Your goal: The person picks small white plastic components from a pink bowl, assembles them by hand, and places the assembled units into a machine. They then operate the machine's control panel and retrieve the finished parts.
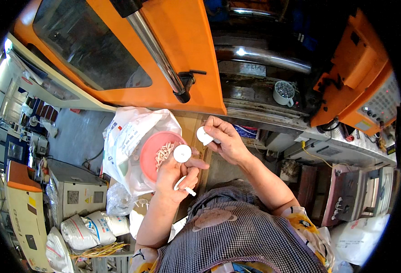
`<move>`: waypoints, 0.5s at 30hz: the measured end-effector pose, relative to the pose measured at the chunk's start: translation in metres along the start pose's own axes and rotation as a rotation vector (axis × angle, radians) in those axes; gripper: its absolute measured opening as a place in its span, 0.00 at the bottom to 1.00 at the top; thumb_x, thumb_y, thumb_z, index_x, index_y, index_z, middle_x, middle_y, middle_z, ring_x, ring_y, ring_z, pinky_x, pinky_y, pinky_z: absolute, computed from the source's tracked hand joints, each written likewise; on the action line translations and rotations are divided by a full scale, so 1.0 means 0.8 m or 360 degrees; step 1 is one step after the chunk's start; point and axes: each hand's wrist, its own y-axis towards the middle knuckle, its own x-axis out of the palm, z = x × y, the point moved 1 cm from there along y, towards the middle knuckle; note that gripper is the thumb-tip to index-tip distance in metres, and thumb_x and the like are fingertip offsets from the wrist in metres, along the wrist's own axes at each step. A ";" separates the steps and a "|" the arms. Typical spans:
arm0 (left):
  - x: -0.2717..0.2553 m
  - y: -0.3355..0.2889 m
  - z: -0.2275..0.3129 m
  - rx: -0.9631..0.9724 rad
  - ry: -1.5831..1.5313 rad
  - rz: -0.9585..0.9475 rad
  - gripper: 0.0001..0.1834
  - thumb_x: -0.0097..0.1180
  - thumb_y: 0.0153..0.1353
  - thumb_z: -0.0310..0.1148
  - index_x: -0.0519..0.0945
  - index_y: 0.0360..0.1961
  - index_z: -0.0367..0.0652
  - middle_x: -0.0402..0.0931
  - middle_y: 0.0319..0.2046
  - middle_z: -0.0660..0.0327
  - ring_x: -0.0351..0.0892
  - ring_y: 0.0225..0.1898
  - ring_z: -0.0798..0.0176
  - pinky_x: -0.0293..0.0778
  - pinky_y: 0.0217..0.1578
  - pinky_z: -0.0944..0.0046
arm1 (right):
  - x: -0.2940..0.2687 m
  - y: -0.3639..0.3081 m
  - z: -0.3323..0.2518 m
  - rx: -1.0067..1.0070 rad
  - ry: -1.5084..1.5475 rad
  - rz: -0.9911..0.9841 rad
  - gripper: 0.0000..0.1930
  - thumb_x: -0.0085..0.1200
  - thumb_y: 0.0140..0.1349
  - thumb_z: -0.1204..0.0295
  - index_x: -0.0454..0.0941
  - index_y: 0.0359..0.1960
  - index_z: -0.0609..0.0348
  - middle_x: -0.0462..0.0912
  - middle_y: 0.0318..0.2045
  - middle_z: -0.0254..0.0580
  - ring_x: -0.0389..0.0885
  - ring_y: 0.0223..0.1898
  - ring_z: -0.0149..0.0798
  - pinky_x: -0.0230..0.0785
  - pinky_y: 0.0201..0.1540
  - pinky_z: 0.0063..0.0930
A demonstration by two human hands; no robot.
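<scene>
In my left hand point(172, 176) are two white round plastic pieces. One, a flat disc point(182, 154), sits by the fingertips; another piece with a short stem point(185, 185) is held lower against the curled fingers. My right hand point(224, 139) pinches a similar white round plastic piece point(203, 135) between thumb and fingers. The two hands are apart. Just left of them is a pink bowl point(146, 148), partly hidden by my left hand, with many small cream-coloured plastic bits point(163, 154) in it. A white plastic bag point(123, 141) surrounds the bowl.
Ahead stands an orange machine door point(189, 54) with a metal bar handle point(157, 50). A white cup point(283, 93) full of small bits rests on the machine bed. An orange control panel point(368, 100) is at right. White sacks point(95, 229) and a grey cabinet point(80, 191) are at left.
</scene>
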 end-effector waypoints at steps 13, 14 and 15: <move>0.016 0.015 -0.011 0.0101 0.0365 0.0251 0.23 0.28 0.67 0.45 0.71 0.35 0.38 0.77 0.26 0.42 0.57 0.03 0.68 0.53 0.06 0.73 | 0.011 -0.011 -0.025 -0.0398 -0.0737 -0.0203 0.05 0.55 0.57 0.72 0.75 0.33 0.59 0.71 0.24 0.28 0.67 0.25 0.22 0.58 0.26 0.16; 0.019 0.016 -0.012 0.0094 0.0404 0.0294 0.22 0.28 0.67 0.44 0.71 0.35 0.38 0.77 0.25 0.42 0.57 0.03 0.67 0.53 0.06 0.73 | 0.014 -0.012 -0.028 -0.0371 -0.0817 -0.0229 0.06 0.57 0.56 0.72 0.76 0.32 0.60 0.71 0.24 0.28 0.68 0.25 0.22 0.59 0.28 0.17; 0.021 0.017 -0.014 0.0087 0.0443 0.0338 0.22 0.28 0.67 0.43 0.71 0.34 0.38 0.77 0.24 0.42 0.57 0.03 0.67 0.52 0.05 0.73 | 0.016 -0.012 -0.030 -0.0342 -0.0897 -0.0256 0.06 0.59 0.55 0.72 0.76 0.30 0.60 0.72 0.24 0.29 0.69 0.26 0.22 0.60 0.29 0.18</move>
